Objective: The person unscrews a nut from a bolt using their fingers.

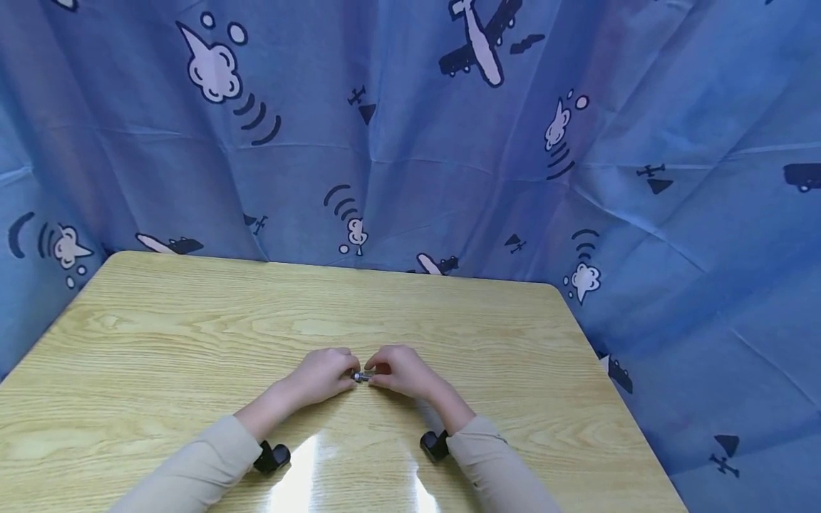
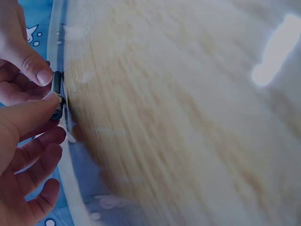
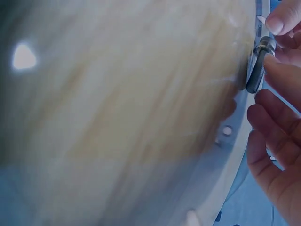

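Note:
A small metal bolt [image 1: 362,377] lies between my two hands, low over the table, with its wider end towards the left. My left hand [image 1: 326,375] pinches that end; the thumb of the left hand [image 2: 28,136] overlaps the bolt [image 2: 57,83] in the left wrist view. From the other side my right hand [image 1: 400,372] pinches the shank. In the right wrist view the thumb of the right hand [image 3: 280,127] lies against the bolt [image 3: 256,74], just below its thick collar-like end. The fingertips behind the bolt are partly hidden.
The hands work over a glossy wood-grain table [image 1: 212,320] with bright reflections near its front. A blue patterned curtain [image 1: 410,142] hangs behind it and along the right side. Black wrist cameras [image 1: 272,457] sit beneath both sleeve cuffs.

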A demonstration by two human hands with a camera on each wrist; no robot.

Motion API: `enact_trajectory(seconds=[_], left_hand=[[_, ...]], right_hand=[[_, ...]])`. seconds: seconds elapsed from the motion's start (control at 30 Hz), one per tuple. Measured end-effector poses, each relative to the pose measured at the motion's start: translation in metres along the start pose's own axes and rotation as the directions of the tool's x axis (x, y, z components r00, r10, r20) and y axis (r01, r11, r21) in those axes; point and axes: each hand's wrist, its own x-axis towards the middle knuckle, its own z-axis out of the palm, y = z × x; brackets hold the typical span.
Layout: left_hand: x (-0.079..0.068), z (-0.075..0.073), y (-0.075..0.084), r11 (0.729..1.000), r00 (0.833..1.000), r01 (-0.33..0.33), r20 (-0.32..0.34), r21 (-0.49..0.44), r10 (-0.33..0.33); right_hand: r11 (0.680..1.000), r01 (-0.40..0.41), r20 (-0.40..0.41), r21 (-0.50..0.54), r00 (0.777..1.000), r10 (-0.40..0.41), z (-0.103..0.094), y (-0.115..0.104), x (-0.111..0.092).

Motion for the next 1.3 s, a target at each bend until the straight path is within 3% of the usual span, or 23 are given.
enact_trajectory(seconds=[0.4,0.8,1.07,1.3], left_hand=[[0.005,0.002,0.000,0.999,0.999,0.033,-0.009,0.005,-0.033],[0.004,0.001,0.000,0.997,0.998,0.057,-0.016,-0.058,-0.058],[0.004,-0.008,0.006,0.983,0.992,0.066,-0.090,-0.173,-0.083],[0.004,-0.016,0.011,0.955,0.985,0.061,-0.139,-0.290,-0.106]], right_hand=[[1.000,-0.012,0.013,-0.012,1.000,0.012,0.003,-0.004,0.008],[0.999,0.010,0.021,-0.038,1.000,-0.009,0.003,-0.006,0.007],[1.000,-0.021,0.002,0.017,1.000,0.021,-0.013,-0.012,0.003],[1.000,0.020,-0.033,0.010,0.999,-0.019,-0.025,-0.017,-0.001]])
